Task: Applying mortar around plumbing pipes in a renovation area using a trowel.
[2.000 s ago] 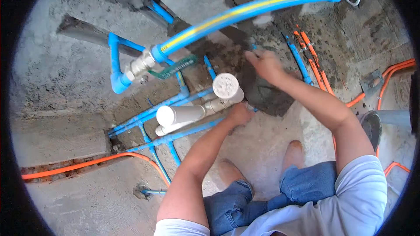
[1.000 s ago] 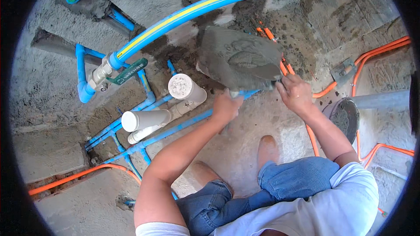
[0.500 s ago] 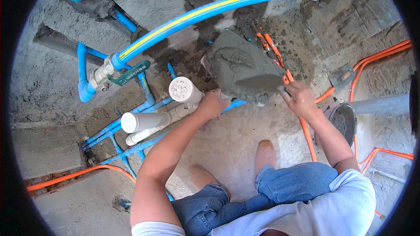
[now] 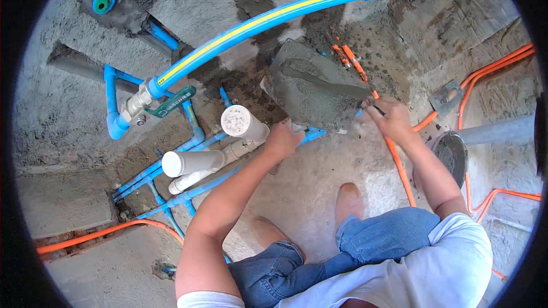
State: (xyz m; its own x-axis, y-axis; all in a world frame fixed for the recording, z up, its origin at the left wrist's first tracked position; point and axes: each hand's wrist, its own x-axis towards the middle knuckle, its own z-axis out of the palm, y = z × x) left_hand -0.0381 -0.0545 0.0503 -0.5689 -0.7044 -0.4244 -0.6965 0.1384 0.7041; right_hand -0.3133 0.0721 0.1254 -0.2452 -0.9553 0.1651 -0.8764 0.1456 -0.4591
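Note:
A flat slab with pale edges, its top coated in wet grey mortar (image 4: 322, 108), lies tilted in front of me. My left hand (image 4: 283, 138) is closed on its near left corner; the fingertips are partly hidden. At the slab's right side, my right hand (image 4: 393, 117) grips a trowel (image 4: 349, 87) by its handle. The mortar-smeared blade rests on the coating and points left, hard to tell from the mortar around it. A ridge of mortar runs along the blade toward the slab's far left. Two white capped pipes (image 4: 244, 122) stand beside my left hand.
A blue hose with a yellow stripe (image 4: 262, 24) arches across from a green-handled valve (image 4: 171, 101). Orange conduits (image 4: 399, 171) cross the floor at right. A mortar bucket (image 4: 451, 158) stands by my right forearm, near a flat metal tool (image 4: 446, 98). Blue pipes (image 4: 188, 194) run at left.
My right hand has shifted slightly up with the trowel, and its blade now lies farther up the slab. The mortar mound has been smeared into a long ridge. My left hand keeps its hold.

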